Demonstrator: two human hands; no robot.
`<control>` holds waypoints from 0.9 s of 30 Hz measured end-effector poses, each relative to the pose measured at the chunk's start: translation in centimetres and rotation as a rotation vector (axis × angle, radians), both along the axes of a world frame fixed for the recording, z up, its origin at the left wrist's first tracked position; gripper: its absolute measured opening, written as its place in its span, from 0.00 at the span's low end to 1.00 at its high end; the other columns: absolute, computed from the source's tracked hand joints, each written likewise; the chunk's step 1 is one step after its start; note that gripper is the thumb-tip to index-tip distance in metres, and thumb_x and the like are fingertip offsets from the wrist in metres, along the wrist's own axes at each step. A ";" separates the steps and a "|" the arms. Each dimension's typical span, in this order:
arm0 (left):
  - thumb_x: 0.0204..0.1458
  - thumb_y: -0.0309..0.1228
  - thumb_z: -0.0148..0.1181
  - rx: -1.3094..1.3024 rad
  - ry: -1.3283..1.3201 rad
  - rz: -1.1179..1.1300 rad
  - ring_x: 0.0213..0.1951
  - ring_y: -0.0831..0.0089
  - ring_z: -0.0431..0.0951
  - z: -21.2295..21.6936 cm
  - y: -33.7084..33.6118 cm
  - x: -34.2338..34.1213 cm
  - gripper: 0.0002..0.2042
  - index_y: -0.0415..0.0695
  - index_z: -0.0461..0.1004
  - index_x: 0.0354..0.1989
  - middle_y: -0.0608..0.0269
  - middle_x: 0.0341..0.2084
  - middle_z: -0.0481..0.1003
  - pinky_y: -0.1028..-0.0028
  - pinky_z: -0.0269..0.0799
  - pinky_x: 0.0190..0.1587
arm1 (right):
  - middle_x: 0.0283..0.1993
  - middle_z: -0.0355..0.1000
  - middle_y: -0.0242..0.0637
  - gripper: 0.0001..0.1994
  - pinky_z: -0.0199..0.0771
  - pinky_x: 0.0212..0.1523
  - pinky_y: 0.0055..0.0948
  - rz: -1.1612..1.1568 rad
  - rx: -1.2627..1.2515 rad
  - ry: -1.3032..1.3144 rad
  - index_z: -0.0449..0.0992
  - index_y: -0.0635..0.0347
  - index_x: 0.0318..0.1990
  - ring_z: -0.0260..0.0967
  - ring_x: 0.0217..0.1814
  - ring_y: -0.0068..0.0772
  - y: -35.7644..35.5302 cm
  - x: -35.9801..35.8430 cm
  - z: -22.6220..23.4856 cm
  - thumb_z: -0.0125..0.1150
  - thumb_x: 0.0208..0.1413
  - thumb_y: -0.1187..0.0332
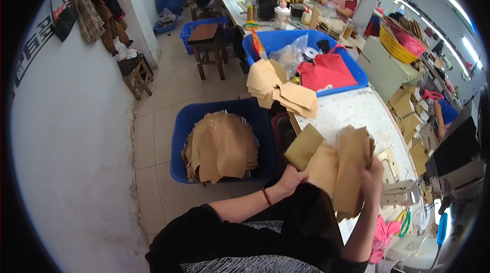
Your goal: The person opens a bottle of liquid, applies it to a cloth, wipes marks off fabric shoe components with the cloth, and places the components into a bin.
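My left hand (292, 179) pinches the near edge of a tan cut leather piece (322, 167) over the table's front edge. An olive-toned piece (304, 146) sticks out beyond that hand; whether the hand also grips it, I cannot tell. My right hand (372, 177) is closed round the right side of a thick stack of tan leather pieces (351, 163), tilted upright and overlapping the left-hand piece. Farther back, another pile of tan pieces (296, 97) hangs over the table corner, against a blue bin (357, 88).
Left of the table, a blue crate (178, 163) on the floor holds a heap of tan pieces. A sewing machine (403, 195), green-handled scissors (406, 223) and pink cloth (383, 240) are at right. A wooden stool (206, 35) stands beyond; people work at the back.
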State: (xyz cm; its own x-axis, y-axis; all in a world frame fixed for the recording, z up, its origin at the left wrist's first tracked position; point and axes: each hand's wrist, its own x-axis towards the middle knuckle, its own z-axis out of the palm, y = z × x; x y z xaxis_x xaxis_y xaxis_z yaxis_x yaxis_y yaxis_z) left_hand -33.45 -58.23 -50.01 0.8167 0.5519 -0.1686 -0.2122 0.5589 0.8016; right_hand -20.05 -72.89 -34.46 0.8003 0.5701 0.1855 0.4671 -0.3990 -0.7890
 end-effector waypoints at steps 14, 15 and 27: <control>0.42 0.11 0.49 -0.117 -0.145 -0.058 0.39 0.68 0.78 2.7 0.4 -1.0 0.20 0.35 0.67 0.47 0.58 0.41 0.73 0.71 0.77 0.37 | 0.32 0.74 0.44 0.15 0.68 0.37 0.30 -0.065 -0.136 -0.482 0.71 0.72 0.41 0.69 0.33 0.31 -0.8 4.7 7.3 0.53 0.46 0.72; 0.42 0.11 0.49 -0.120 -0.136 -0.065 0.39 0.68 0.78 2.2 0.4 -1.1 0.20 0.35 0.67 0.47 0.58 0.41 0.73 0.71 0.77 0.37 | 0.32 0.74 0.44 0.15 0.68 0.37 0.30 -0.072 -0.141 -0.473 0.71 0.72 0.41 0.69 0.33 0.31 -0.7 4.2 7.7 0.53 0.46 0.72; 0.44 0.12 0.50 -0.092 -0.180 0.021 0.41 0.67 0.78 0.6 2.4 -2.7 0.19 0.35 0.69 0.47 0.57 0.42 0.75 0.71 0.75 0.41 | 0.34 0.75 0.46 0.16 0.69 0.41 0.30 -0.124 -0.117 -0.528 0.72 0.68 0.46 0.72 0.36 0.31 -0.7 5.8 7.3 0.52 0.48 0.76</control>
State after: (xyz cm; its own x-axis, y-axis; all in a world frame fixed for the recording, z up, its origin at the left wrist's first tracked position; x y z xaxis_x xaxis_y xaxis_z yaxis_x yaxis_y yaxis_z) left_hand -36.16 -55.79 -49.43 0.8268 0.5581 -0.0710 -0.3600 0.6218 0.6956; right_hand -14.25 -73.56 -27.21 0.6782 0.5185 0.5208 0.7312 -0.5470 -0.4076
